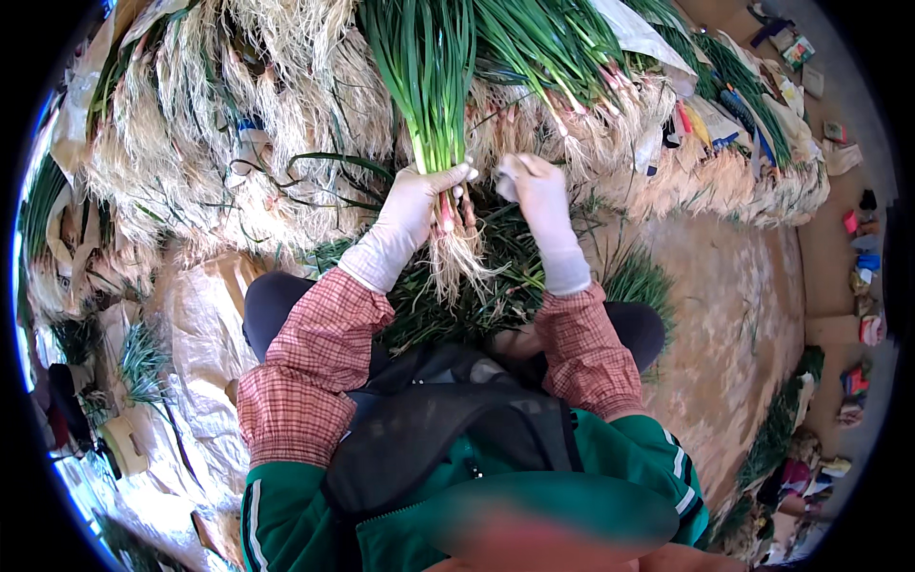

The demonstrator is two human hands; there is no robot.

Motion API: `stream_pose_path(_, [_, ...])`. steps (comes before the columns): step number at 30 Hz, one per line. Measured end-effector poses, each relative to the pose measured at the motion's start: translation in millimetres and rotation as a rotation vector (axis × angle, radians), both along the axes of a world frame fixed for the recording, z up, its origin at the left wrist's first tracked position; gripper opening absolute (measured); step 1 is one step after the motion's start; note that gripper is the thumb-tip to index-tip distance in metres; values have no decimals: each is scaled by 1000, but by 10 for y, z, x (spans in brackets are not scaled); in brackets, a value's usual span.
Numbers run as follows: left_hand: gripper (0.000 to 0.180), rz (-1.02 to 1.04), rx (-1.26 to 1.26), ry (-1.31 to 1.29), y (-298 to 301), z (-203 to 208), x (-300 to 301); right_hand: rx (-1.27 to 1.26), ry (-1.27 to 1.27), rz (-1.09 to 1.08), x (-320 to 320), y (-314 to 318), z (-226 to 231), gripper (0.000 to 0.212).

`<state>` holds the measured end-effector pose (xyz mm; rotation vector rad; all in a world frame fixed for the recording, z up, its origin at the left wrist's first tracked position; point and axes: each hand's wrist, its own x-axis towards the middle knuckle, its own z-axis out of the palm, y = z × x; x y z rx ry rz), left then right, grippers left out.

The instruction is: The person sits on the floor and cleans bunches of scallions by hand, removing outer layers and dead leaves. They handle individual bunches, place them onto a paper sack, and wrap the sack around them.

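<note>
Left hand (pixel 410 205) has its grip round the green garlic bunch (pixel 424 76), low on the stems (pixel 437 143), likely keeping them together while roots (pixel 455 262) dangle above loose leaves (pixel 419 315); right hand (pixel 537 186) blurs just beside, grip too smeared to tell.

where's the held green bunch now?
Head view, upper middle: the green bunch is gripped in the left hand, roots showing below it, right hand close by on the right.

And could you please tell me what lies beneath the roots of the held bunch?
Loose green leaves show around the pale roots; what the roots and leaves themselves cover cannot be seen.
</note>
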<state>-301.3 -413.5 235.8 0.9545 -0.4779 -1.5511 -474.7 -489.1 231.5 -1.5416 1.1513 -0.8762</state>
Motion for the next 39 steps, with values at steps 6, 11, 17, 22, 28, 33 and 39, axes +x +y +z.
stream_pose_path(6, [18,72,16,-137,-2,-139,-9,453,-945,-126,608,-78,-328,18])
stream_pose_path(11, [13,-7,-51,-68,70,-95,199,-97,666,434,195,96,-58,26])
stream_pose_path(17, [28,-188,-121,138,-13,-57,24,-366,816,-195,-426,-271,482,23])
stream_pose_path(22, [35,-70,-143,148,-65,-119,42,235,459,535,-52,298,410,44])
stream_pose_path(28, [19,-146,-198,136,-11,-50,77,112,-385,97,608,-99,-63,31])
stream_pose_path(33, [22,-122,-225,25,4,-120,113,473,-786,21,712,108,-222,12])
stream_pose_path(39, [30,-51,-169,135,93,59,269,-601,1087,407,283,75,370,19])
